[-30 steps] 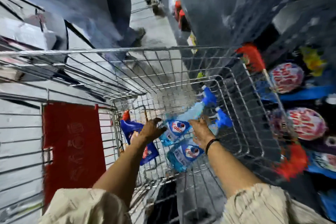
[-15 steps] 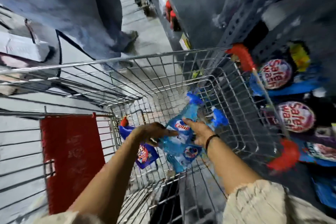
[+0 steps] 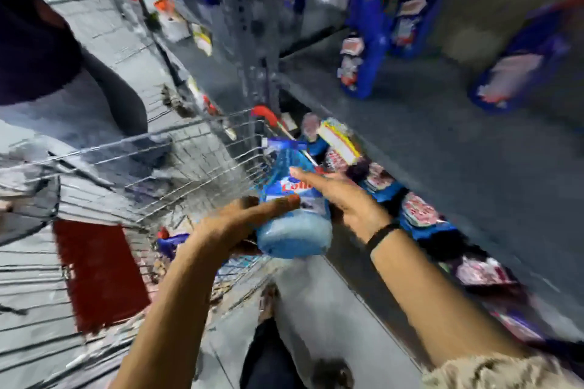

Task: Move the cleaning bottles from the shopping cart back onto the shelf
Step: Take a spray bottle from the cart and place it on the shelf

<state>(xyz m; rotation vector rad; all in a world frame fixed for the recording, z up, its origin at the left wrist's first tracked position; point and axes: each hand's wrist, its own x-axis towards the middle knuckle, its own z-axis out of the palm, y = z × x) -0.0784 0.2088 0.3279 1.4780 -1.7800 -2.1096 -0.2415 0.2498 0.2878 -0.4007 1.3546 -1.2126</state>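
A light blue spray bottle (image 3: 294, 215) with a white and red label is raised above the wire shopping cart (image 3: 177, 148), its base toward me. My left hand (image 3: 240, 224) grips its left side and underside. My right hand (image 3: 341, 196) presses flat against its right side, fingers stretched out. A dark blue bottle (image 3: 170, 241) still lies in the cart. The grey shelf (image 3: 426, 136) runs along the right with dark blue bottles (image 3: 363, 50) standing on it. The picture is blurred by motion.
A red flap (image 3: 98, 271) hangs at the cart's near end. Another person's dark legs (image 3: 120, 98) stand beyond the cart on the aisle floor. Round red and white packs (image 3: 417, 211) fill the lower shelf at right. My dark trouser leg and shoe (image 3: 271, 354) show below.
Both hands closed on the light blue bottle inside the cart and lifted it up and out toward the shelf. The view swung up and right, bringing the upper shelf into sight.
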